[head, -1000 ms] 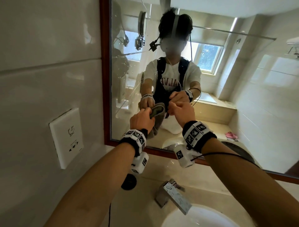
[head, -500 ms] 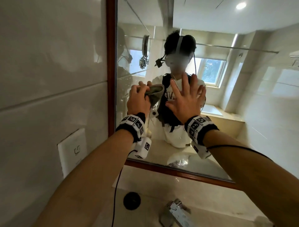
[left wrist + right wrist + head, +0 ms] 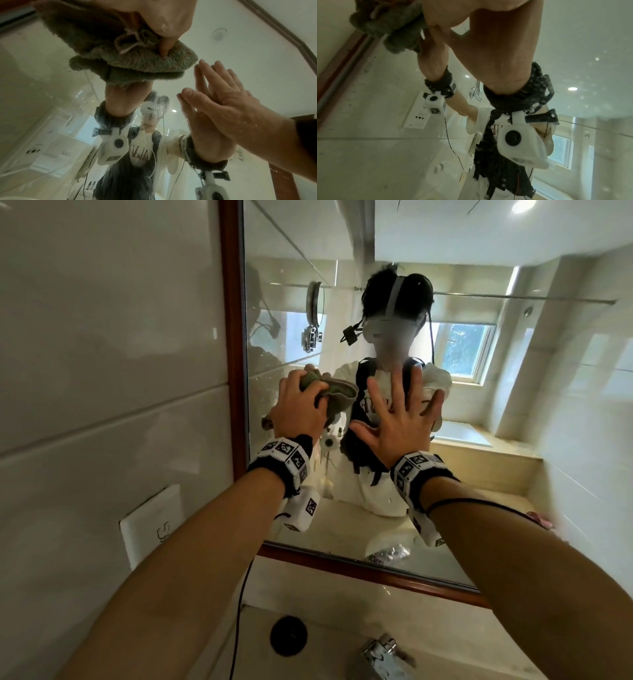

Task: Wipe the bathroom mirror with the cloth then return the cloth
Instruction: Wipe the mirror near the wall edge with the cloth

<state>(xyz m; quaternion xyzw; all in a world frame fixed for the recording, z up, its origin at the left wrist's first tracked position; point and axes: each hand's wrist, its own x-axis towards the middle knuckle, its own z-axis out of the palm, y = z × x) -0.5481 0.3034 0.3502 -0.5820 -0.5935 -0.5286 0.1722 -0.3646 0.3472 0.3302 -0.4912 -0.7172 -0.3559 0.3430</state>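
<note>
Grey-green terry cloth (image 3: 334,397) was bunched in the left hand (image 3: 298,412), fingers (image 3: 164,44) curled round it and pressing it against the wood-framed bathroom mirror (image 3: 445,508) near its left frame edge. Right hand (image 3: 399,419) lay flat on the glass just beside the cloth, fingers straight and spread, holding nothing. Judged stage: wiping only begun; speckled spots showed on much of the glass in both wrist views. Risks: the bare right palm could leave prints on the pane, needing a second pass; the wadded cloth offered a small contact face, so strokes might skip spots; a loose fold could slip free and drop toward the beige stone counter (image 3: 342,628) and chrome faucet (image 3: 383,655) below.
</note>
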